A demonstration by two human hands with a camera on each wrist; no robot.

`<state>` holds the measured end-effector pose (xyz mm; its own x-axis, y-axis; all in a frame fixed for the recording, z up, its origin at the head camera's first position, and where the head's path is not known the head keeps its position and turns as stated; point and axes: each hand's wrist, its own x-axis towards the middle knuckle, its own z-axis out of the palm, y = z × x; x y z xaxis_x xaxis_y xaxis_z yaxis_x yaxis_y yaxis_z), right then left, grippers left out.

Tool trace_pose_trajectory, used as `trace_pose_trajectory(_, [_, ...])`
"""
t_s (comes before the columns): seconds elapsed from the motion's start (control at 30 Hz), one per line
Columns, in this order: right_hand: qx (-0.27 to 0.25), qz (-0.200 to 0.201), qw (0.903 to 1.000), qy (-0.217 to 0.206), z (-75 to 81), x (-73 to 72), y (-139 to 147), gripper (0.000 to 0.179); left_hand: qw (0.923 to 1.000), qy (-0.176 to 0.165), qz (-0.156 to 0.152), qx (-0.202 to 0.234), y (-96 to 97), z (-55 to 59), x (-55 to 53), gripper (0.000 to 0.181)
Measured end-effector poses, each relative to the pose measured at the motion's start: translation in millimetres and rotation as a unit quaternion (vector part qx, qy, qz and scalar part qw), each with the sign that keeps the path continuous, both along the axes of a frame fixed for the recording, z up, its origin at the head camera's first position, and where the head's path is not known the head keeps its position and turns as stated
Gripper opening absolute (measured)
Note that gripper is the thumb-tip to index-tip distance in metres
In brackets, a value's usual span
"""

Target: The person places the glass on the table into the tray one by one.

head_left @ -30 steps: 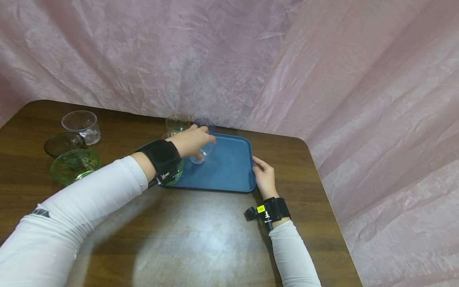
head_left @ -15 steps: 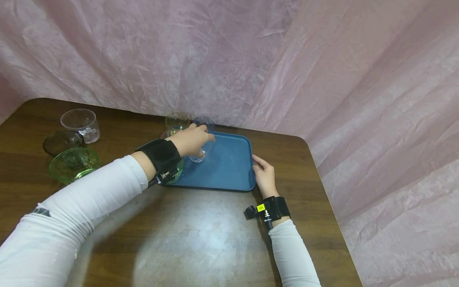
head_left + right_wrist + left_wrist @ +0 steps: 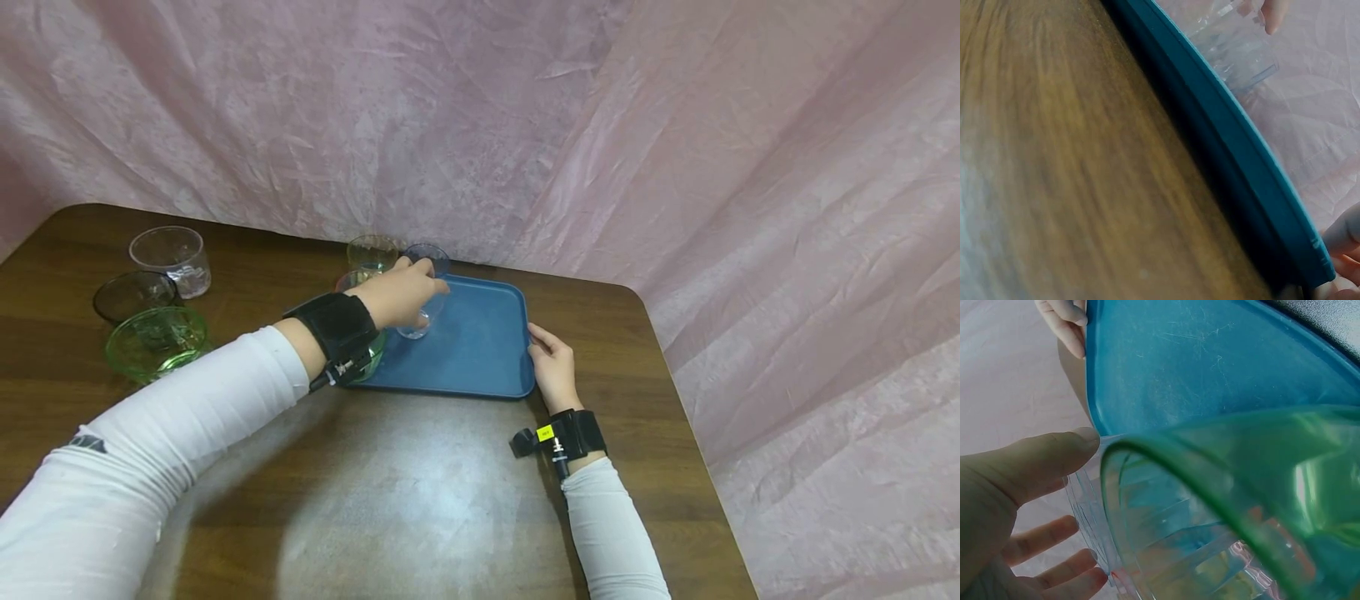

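Note:
A blue tray (image 3: 480, 337) lies on the table with several tinted drinking glasses at its left end. My left hand (image 3: 393, 296) holds a clear glass (image 3: 415, 328) on the tray; the hand covers much of it from above. The left wrist view shows the thumb and fingers spread about its wall, beyond a green glass (image 3: 1316, 481) close to the camera. A yellowish glass (image 3: 372, 252) and a bluish glass (image 3: 430, 257) stand at the back, and a reddish-rimmed glass (image 3: 348, 282) is partly behind the wrist. My right hand (image 3: 553, 367) grips the tray's right rim.
At the left of the wooden table (image 3: 637, 467) stand a large clear glass (image 3: 187, 271), a dark smoky bowl (image 3: 123, 304) and a green glass bowl (image 3: 153, 346), close beside the left sleeve. A pink curtain (image 3: 450, 125) hangs along the back and right edges.
Both hands keep their places on the glass and the tray. The head view shifts very slightly; nothing else visibly moves.

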<state>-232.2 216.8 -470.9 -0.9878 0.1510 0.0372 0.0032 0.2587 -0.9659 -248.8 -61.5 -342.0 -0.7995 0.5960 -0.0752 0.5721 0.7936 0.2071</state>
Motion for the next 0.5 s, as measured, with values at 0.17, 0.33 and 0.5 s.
trace_pose_trajectory(0.17, [0.006,-0.003,1.0,-0.002,-0.5,-0.6,0.3,0.038,1.0,0.0,0.0,-0.003,-0.2,-1.1,-0.9,0.061])
trace_pose_trajectory(0.33, [0.009,-0.002,1.0,-0.001,-1.4,-0.9,0.4,0.038,1.0,-0.005,0.001,0.001,-0.5,-2.3,-1.1,0.06])
trace_pose_trajectory(0.5, [0.007,-0.003,1.0,0.005,-1.2,-1.2,-0.1,0.038,1.0,-0.003,0.0,-0.001,-0.6,-0.7,-0.3,0.06])
